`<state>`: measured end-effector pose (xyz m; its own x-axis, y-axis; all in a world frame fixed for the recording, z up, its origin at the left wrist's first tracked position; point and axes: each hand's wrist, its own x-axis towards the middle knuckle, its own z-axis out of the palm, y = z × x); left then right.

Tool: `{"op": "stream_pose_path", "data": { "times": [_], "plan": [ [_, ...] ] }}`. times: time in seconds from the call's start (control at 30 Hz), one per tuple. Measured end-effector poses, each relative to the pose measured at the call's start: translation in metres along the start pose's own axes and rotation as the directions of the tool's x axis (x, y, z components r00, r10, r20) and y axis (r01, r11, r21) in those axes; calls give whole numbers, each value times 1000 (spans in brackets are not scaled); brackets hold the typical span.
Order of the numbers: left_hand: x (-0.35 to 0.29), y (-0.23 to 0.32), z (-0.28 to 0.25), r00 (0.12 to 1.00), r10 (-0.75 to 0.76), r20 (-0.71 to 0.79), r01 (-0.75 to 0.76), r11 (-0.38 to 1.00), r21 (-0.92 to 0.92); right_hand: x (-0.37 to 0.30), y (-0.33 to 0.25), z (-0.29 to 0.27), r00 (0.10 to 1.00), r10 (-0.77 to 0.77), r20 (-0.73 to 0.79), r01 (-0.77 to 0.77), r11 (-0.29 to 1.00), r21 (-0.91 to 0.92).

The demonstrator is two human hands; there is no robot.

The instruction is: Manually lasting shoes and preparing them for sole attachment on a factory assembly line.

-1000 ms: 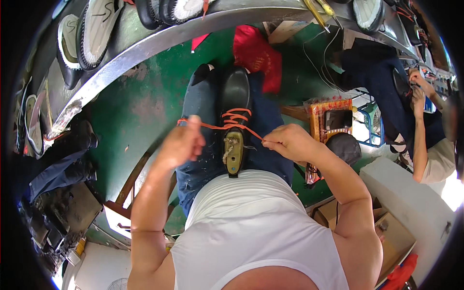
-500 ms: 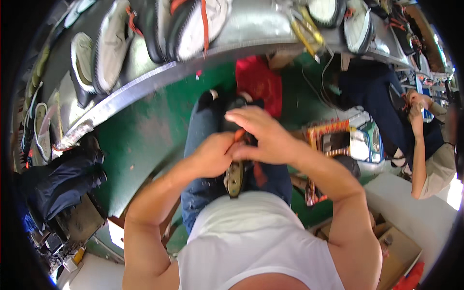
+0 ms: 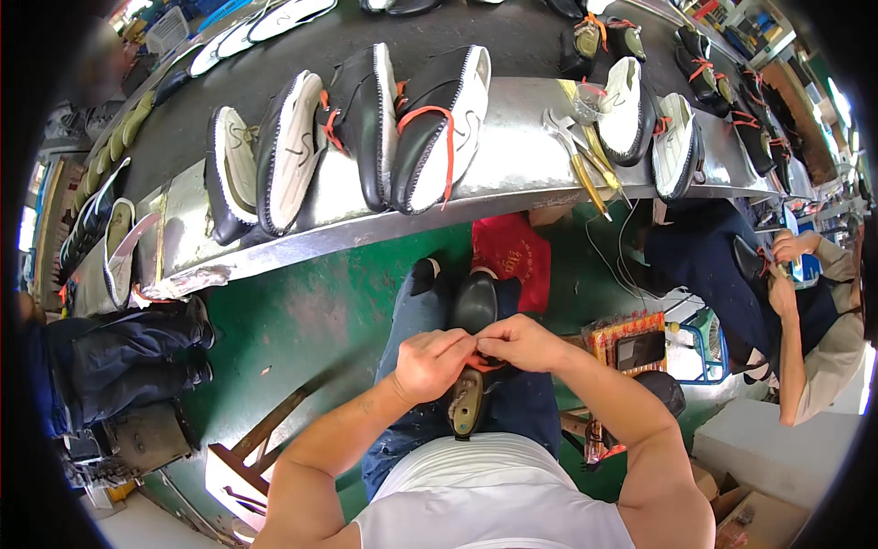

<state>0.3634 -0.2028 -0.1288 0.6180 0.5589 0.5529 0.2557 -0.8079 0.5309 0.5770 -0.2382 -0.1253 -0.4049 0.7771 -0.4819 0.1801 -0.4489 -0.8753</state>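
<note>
Across my thighs lies a black shoe (image 3: 476, 302), its rounded toe pointing away from me. An olive-coloured shoe last (image 3: 466, 403) fills its heel end, nearest my shirt. Between my hands an orange lace (image 3: 487, 362) shows at the shoe's opening. My left hand (image 3: 432, 364) is closed, its fingers curled at the lace. My right hand (image 3: 523, 342) is closed in a pinch, and its fingertips meet those of the left just above the shoe. What lies right inside the pinched fingertips is mostly hidden.
Several black-and-white shoes (image 3: 291, 156) with orange laces line the metal-edged bench (image 3: 521, 128) ahead. Yellow-handled pliers (image 3: 585, 174) lie there too. A red cloth bag (image 3: 526, 265) sits beneath. To the right, a co-worker's hands (image 3: 785, 265) hold a shoe; a dark phone (image 3: 640, 349) lies nearer.
My right hand was spread with its thumb apart; now it is pinched against the left fingertips. The view has tilted up, showing more of the bench.
</note>
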Motion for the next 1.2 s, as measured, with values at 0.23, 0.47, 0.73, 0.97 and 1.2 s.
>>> {"op": "stream_pose_path", "data": {
  "times": [0.23, 0.47, 0.73, 0.97, 1.2],
  "plan": [
    [-34, 12, -20, 978, -205, 22, 205, 979, 0, -34, 5, 16, 888, -452, -89, 145, 459, -877],
    [-40, 10, -83, 838, -526, 144, 545, 804, -237, -49, 37, 92, 944, -50, -325, -16, 980, -198],
    [1, -12, -162, 767, -637, -75, 548, 711, -441, -37, 24, 74, 913, 51, -404, 69, 959, 276],
    [134, -101, -244, 843, -486, -233, 495, 868, -19, -109, -82, -11, 873, -283, -398, 408, 871, 274],
    [342, -240, -185, 722, -688, -76, 691, 714, 113, 6, -253, -161, 748, -251, -614, 514, 804, 298]
  ]
}}
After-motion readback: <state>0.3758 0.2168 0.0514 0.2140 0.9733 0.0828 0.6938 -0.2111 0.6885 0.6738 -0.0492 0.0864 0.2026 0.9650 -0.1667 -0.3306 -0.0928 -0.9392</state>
